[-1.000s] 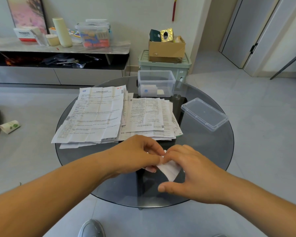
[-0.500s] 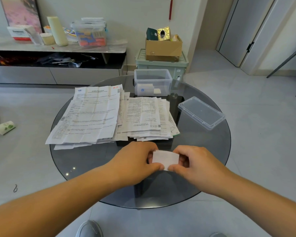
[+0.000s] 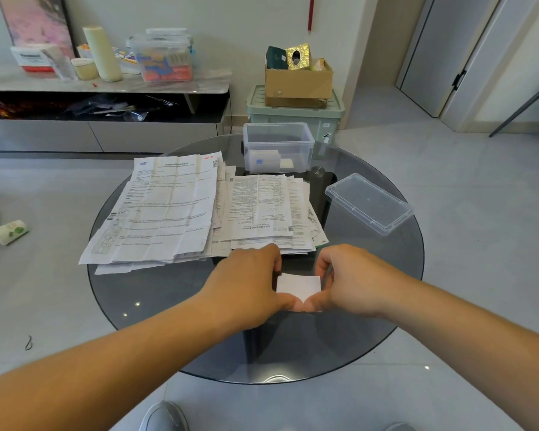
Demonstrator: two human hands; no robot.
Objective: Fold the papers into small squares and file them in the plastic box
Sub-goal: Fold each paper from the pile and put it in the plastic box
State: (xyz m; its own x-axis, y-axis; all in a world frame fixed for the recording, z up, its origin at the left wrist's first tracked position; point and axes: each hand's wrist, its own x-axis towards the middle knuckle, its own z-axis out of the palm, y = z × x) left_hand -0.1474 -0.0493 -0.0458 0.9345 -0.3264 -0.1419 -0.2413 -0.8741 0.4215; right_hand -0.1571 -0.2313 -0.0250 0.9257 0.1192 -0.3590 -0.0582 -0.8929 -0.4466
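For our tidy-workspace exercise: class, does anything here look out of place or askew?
A white-and-green packet lies on the floor left of the glass table, away from everything else. The loosely fanned paper stack has its near-left corner overhanging the table's rim.

Cardboard box [image 3: 298, 84] atop green bin [image 3: 294, 116] — beyond round table [image 3: 156, 293] (dark glass)

The folded paper [image 3: 297, 286], a half-hidden corner a second ago, now shows as a neat square.

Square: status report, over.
Left hand and right hand pinching square. Box open, lid off. Paper stacks lie between square and box.
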